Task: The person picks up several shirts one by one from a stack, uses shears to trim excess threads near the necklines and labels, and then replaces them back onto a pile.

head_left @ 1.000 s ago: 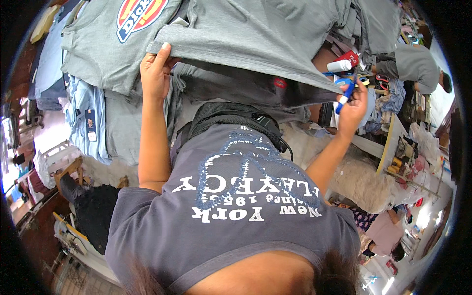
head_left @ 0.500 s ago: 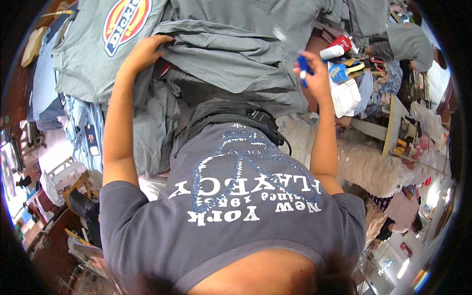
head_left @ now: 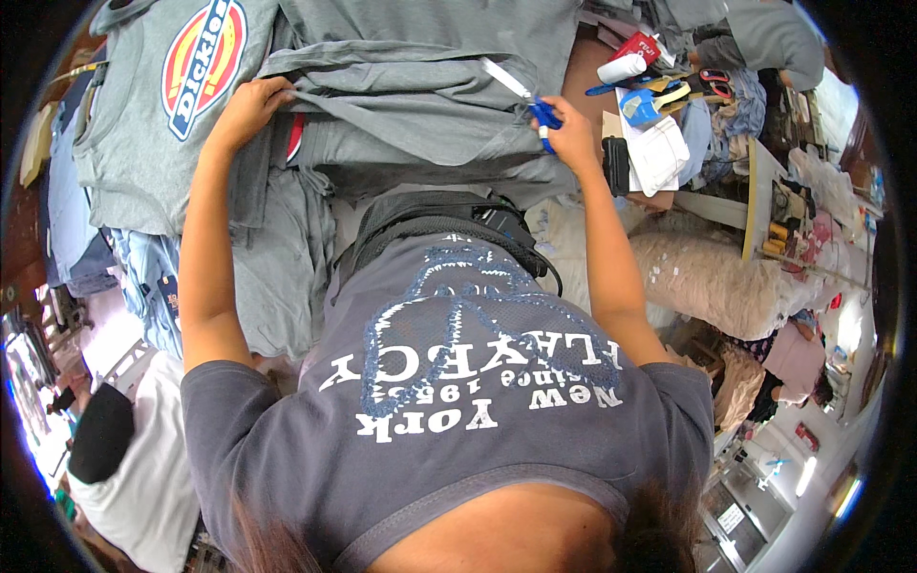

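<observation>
Grey T-shirt fabric (head_left: 411,115) lies bunched in folds before me. At the left end of the folds, my left hand (head_left: 250,110) is closed, pinching a fold of the cloth. My right hand (head_left: 571,134) grips blue-handled scissors (head_left: 544,116) at the right side of the shirt. Their silver blades point up and left over the grey cloth. Under the folds near my left hand, a small piece of red and white (head_left: 295,134) shows. Left of that hand lies another grey shirt with a large printed emblem (head_left: 205,62).
On the right are a white bottle (head_left: 623,67), a blue-and-yellow tool (head_left: 650,103), a black case (head_left: 616,164) and white sheets (head_left: 657,158). Blue garments (head_left: 57,210) hang at the left. A person in white (head_left: 143,487) is at lower left; others are at the right.
My left hand has shifted left and slightly down with the cloth. The scissors have swung to point up-left over the fabric, their blades now plain to see. A person in white has appeared at lower left.
</observation>
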Demonstrator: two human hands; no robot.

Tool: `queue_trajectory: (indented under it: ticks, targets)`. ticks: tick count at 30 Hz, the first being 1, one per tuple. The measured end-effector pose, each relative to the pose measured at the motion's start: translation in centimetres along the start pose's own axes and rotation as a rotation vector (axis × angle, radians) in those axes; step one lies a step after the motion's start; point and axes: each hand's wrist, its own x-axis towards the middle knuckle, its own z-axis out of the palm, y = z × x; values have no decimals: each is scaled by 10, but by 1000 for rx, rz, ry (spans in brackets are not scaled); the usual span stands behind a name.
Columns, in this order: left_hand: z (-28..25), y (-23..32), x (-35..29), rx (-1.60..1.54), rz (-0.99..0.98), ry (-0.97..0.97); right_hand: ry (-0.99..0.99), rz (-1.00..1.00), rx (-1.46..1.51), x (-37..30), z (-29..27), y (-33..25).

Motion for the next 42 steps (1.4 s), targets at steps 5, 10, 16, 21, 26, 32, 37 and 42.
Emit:
queue_trajectory:
  ticks: [5,10,16,21,26,32,37,42]
  targets:
    - [2,6,6,40,-109,-7,-40,-75,191,-4,8,-13]
    - [1,5,10,16,-206,-20,-192,-155,-226,-4,22,-26]
    - [-1,10,9,23,-233,-4,265,62,301,8,-24,-2]
    - [3,6,11,32,-249,21,360,70,162,9,-42,5]
    - [11,-1,6,32,-197,79,382,18,191,6,-28,15]
    - [9,6,1,0,-101,86,385,44,142,-2,-25,16]
    - [8,14,-1,20,-98,98,405,33,192,-3,-21,21]
    - [10,12,-1,26,-104,114,478,-89,62,2,-15,8]
